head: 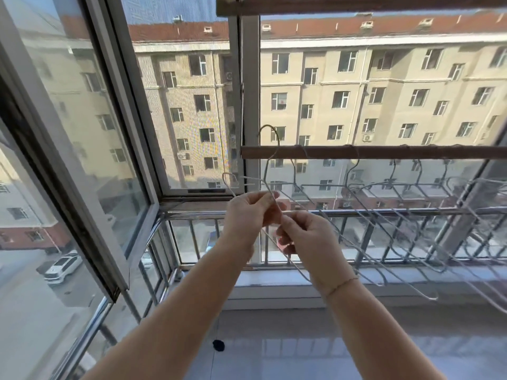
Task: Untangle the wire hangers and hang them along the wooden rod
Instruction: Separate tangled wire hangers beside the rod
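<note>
A brown wooden rod [384, 152] runs across the window at mid height. Several white wire hangers [389, 187] hang from it by their hooks, spread toward the right. Below the rod's left end, both hands hold two tangled wire hangers [270, 165]. One hook sticks up past the rod's left end and another points left. My left hand [251, 212] pinches the wires near the necks. My right hand [304, 234] pinches a wire just below and to the right, and a hanger's lower bar [299, 270] trails down past that wrist.
An opened window sash [82, 160] angles inward at the left. A metal railing [356, 215] runs outside the glass, with a white sill [274, 281] beneath it. A second wooden bar [356, 5] crosses the top of the view. A small dark object [218, 345] lies on the floor.
</note>
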Demonstrator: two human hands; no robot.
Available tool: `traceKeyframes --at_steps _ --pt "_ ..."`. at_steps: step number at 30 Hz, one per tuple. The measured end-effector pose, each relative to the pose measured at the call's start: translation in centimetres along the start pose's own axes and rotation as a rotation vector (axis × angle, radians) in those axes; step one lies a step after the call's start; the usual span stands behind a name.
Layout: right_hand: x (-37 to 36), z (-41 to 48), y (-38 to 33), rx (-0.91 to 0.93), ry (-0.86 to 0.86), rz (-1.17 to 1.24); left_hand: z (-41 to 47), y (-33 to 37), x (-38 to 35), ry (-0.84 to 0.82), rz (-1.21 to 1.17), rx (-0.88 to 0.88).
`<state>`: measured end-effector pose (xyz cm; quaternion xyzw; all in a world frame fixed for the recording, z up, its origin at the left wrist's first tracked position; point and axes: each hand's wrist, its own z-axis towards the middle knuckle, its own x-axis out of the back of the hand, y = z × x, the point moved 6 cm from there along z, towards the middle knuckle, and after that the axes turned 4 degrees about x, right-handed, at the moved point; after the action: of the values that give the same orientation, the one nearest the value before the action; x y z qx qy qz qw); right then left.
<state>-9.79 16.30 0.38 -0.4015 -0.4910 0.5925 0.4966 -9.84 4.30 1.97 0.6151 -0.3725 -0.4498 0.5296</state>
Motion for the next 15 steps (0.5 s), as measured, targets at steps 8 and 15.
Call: traceKeyframes --at_steps 8,15 --pt "-2.7 0.8 0.1 -0.072 -0.081 0.093 0.9 0.4 1.1 0.058 -0.035 0.017" --pt "-2.9 -0.4 0.3 -0.021 -0.222 -0.252 1.1 -1.3 2.3 0.129 0.088 0.035"
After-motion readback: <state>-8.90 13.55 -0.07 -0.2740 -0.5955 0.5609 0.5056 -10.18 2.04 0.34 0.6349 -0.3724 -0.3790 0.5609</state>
